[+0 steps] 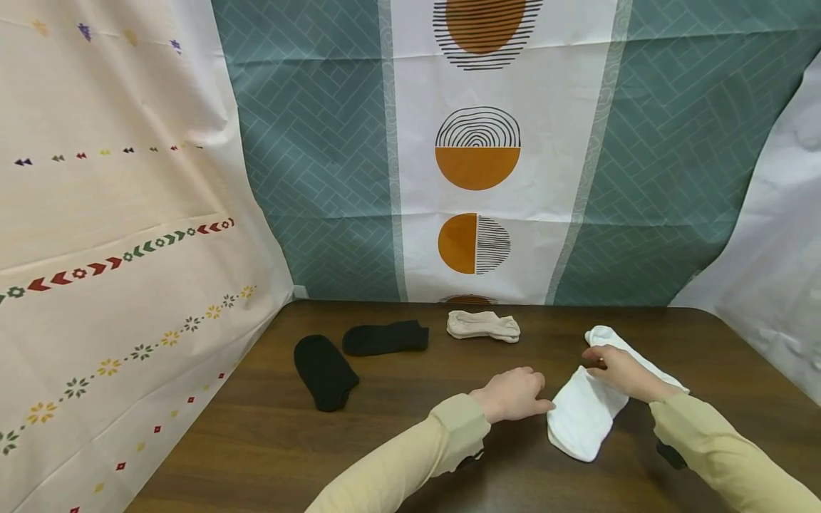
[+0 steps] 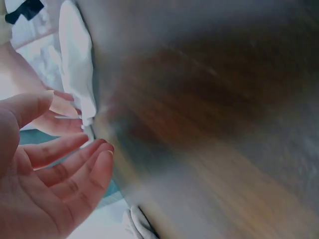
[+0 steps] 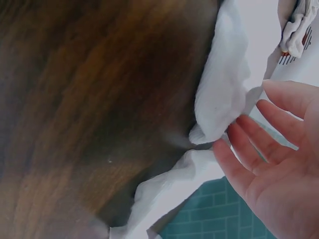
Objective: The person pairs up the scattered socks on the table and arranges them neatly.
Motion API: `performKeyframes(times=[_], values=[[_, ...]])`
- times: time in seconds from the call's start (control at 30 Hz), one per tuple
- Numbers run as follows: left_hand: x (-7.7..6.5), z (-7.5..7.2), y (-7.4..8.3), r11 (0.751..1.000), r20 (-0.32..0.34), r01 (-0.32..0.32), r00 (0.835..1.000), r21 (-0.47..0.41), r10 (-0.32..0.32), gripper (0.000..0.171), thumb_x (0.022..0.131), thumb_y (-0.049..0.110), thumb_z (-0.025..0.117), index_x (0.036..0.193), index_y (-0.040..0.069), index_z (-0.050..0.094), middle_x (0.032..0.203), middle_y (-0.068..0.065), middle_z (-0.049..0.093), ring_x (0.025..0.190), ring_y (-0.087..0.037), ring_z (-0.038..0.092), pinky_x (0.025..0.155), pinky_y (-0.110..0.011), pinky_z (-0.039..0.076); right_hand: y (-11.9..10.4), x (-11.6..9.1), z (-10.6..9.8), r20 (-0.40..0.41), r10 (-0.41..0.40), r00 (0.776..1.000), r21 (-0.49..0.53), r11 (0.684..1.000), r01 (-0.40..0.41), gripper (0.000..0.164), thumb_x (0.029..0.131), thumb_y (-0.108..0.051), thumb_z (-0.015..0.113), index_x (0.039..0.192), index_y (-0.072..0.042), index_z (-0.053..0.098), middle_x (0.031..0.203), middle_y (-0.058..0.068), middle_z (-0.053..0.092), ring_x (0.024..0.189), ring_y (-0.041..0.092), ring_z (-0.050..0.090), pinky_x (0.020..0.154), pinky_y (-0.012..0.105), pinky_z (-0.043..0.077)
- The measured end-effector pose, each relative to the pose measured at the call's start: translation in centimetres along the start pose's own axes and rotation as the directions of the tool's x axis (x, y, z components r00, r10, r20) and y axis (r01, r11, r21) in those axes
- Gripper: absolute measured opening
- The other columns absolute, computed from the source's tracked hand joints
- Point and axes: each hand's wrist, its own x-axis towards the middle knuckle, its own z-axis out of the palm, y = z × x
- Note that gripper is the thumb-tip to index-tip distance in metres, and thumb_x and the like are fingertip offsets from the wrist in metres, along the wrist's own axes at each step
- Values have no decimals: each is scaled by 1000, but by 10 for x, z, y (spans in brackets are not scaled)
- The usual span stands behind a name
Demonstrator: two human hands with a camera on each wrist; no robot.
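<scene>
Right hand is hanging over the near white sock and far white sock at lower right of the frame, fingers loose and kinda wide, can't tell if they're actually touching fabric. Left hand is hovering just beside the near one, relaxed and gripping nothing, while a beige bundle is sitting around mid-frame, above that hand.

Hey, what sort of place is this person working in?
Probably an indoor corner screened off as a simple work area: patterned cloth hangs behind and beside a brown table, where white socks lie.
</scene>
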Motion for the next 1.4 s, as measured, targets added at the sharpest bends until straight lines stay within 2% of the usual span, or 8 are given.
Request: performKeyframes(times=[0.27,0.63,1.0,1.17,1.4], values=[[-1,3,12,997,13,55,998,45,-56,30,83,47,59,78,17,59,77,7,50,69,-5,49,53,-24,43,2,0,1,25,11,1000,-8,1000,-11,24,75,6,65,95,15,56,90,21,59,84,37,57,70,47,45],[2,9,23,992,15,97,995,76,-99,33,79,50,62,88,18,64,80,7,52,72,-5,51,53,-26,43,2,4,1,21,-25,999,-34,999,26,22,70,9,67,90,13,58,84,18,60,78,33,57,68,46,45],[1,11,30,992,10,79,997,97,-81,35,77,49,65,90,17,63,82,7,51,72,-5,50,52,-26,44,6,6,2,41,-25,999,-41,999,26,19,70,10,67,87,12,60,80,14,60,74,29,57,66,44,46],[2,11,34,991,11,80,997,110,-81,32,76,43,68,94,17,62,83,7,50,71,-6,52,50,-25,43,8,8,3,41,-37,998,-51,998,39,16,69,11,67,84,10,60,76,10,59,70,25,56,64,43,46],[2,9,37,993,11,61,998,104,-63,24,76,33,70,89,16,59,81,6,49,68,-6,50,49,-23,42,6,8,4,45,-19,999,-44,999,21,15,70,11,67,82,8,60,73,6,58,67,22,54,63,41,45]])
